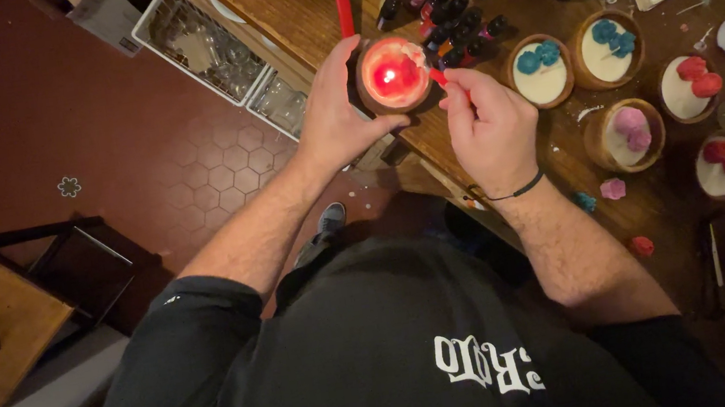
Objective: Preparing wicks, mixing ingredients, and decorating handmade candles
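we steady the glowing red candle bowl (393, 75) with our left hand (338, 112) cupped around it; our right hand (488, 124) pinches a red stick (438, 77), stirring; next calls for gentle strokes.

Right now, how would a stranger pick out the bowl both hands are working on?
Start at the wooden table and find its near edge. The left hand cups a small wooden bowl there. Unlike its white-filled neighbours, its filling glows bright red.
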